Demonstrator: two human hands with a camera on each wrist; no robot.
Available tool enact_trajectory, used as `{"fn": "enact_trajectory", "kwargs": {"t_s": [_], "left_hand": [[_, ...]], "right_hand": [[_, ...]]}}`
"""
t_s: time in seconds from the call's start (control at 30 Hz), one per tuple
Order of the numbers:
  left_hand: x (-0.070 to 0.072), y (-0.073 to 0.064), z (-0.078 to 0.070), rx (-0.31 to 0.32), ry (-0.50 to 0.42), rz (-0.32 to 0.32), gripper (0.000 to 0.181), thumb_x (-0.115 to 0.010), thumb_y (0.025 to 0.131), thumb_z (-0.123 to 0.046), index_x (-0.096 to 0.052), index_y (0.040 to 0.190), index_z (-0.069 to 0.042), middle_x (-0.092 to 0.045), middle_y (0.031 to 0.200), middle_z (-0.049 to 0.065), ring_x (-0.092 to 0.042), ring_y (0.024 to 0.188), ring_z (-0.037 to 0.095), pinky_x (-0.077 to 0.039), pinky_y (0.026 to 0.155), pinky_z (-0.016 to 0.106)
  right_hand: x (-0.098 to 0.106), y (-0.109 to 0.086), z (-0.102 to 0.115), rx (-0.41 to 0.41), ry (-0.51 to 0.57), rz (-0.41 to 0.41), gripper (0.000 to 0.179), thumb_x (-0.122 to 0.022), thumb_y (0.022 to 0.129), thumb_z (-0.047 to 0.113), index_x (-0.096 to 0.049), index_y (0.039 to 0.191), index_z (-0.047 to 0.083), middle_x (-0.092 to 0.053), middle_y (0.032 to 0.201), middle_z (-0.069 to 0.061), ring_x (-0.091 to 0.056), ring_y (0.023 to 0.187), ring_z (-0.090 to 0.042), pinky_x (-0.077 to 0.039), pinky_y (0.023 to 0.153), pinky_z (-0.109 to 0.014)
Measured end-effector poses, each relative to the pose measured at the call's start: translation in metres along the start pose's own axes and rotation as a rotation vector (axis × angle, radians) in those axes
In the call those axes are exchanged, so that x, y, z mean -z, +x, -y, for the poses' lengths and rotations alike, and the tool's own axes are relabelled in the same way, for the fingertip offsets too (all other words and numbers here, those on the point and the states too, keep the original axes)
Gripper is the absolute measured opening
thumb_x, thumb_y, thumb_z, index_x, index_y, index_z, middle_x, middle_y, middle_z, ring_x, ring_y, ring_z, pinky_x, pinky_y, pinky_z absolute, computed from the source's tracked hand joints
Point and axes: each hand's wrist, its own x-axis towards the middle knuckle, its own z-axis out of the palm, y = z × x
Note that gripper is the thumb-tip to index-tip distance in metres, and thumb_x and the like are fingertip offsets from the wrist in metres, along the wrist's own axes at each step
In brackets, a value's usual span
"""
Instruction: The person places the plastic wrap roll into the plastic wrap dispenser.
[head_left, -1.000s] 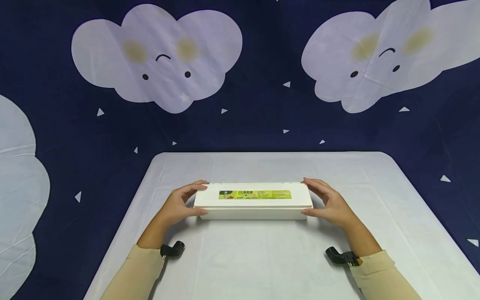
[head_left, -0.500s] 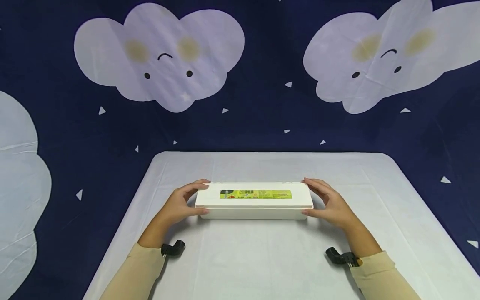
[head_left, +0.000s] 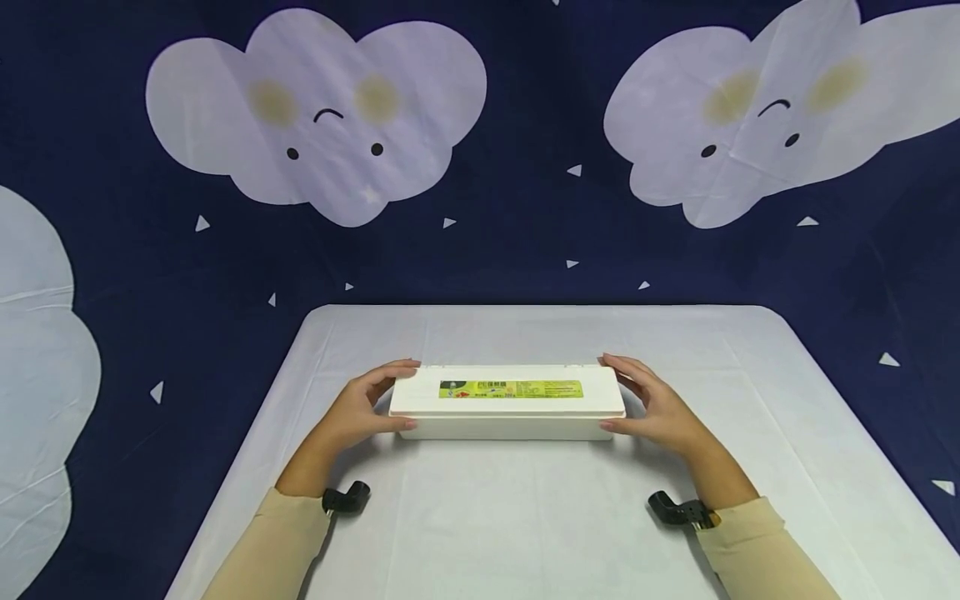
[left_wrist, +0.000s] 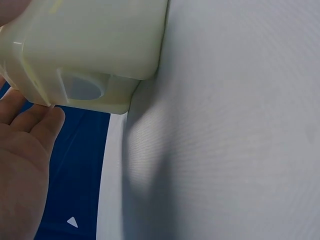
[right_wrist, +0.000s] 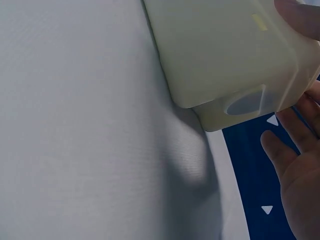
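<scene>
A long white cling film box point(head_left: 510, 427) with a yellow-green label point(head_left: 510, 389) on its lid lies crosswise on the table. My left hand point(head_left: 351, 414) grips its left end, thumb on the front face and fingers over the back edge. At the other end my right hand point(head_left: 666, 410) holds the box the same way, thumb in front and fingers behind. The lid is down. In the left wrist view, fingers touch the back edge near a round recess in the box's end point(left_wrist: 95, 35). The right wrist view shows the matching right end point(right_wrist: 220, 50).
A white cloth covers the table point(head_left: 480, 525), which has rounded far corners. Behind it hangs a dark blue curtain point(head_left: 510, 275) with white clouds and small triangles. Black wrist camera mounts point(head_left: 347, 498) stick out from both cuffs.
My right hand has shifted slightly left, its thumb and fingertips a little further onto the box. The left hand and the box stay nearly where they were.
</scene>
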Motion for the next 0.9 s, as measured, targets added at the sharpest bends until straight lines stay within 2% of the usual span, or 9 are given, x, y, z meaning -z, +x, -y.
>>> {"fn": "enact_trajectory", "kwargs": {"t_s": [0.23, 0.4, 0.73, 0.9], "left_hand": [[-0.001, -0.004, 0.000, -0.012, -0.012, -0.020, 0.077, -0.096, 0.069, 0.007, -0.064, 0.138, -0.002, -0.053, 0.155, 0.012, -0.037, 0.150, 0.027, -0.027, 0.121, 0.033], [-0.002, -0.006, 0.003, -0.020, -0.023, -0.032, 0.077, -0.095, 0.069, 0.010, -0.063, 0.139, -0.001, -0.052, 0.155, 0.013, -0.037, 0.150, 0.028, -0.028, 0.121, 0.034], [-0.006, -0.004, 0.010, -0.022, -0.091, -0.050, 0.078, -0.092, 0.072, 0.013, -0.061, 0.141, 0.001, -0.048, 0.158, 0.015, -0.038, 0.150, 0.027, -0.030, 0.120, 0.034], [-0.007, -0.002, 0.011, -0.019, -0.089, -0.059, 0.079, -0.092, 0.071, 0.014, -0.061, 0.142, 0.002, -0.048, 0.159, 0.014, -0.037, 0.151, 0.026, -0.029, 0.120, 0.034]], "right_hand": [[-0.002, 0.002, -0.002, -0.011, 0.040, 0.024, 0.102, -0.096, 0.070, -0.007, -0.043, 0.156, -0.004, -0.040, 0.158, -0.021, -0.035, 0.147, -0.026, -0.026, 0.121, -0.050], [-0.003, 0.002, -0.004, -0.022, 0.054, 0.025, 0.101, -0.096, 0.070, -0.007, -0.045, 0.157, 0.001, -0.040, 0.159, -0.017, -0.033, 0.148, -0.024, -0.026, 0.121, -0.049], [-0.003, 0.002, -0.003, -0.019, 0.072, 0.010, 0.100, -0.096, 0.070, -0.008, -0.046, 0.156, 0.000, -0.039, 0.159, -0.018, -0.033, 0.148, -0.030, -0.026, 0.122, -0.045], [-0.002, 0.001, -0.002, -0.027, 0.060, 0.003, 0.099, -0.096, 0.071, -0.007, -0.047, 0.156, 0.001, -0.040, 0.158, -0.018, -0.033, 0.148, -0.032, -0.026, 0.122, -0.045]]}}
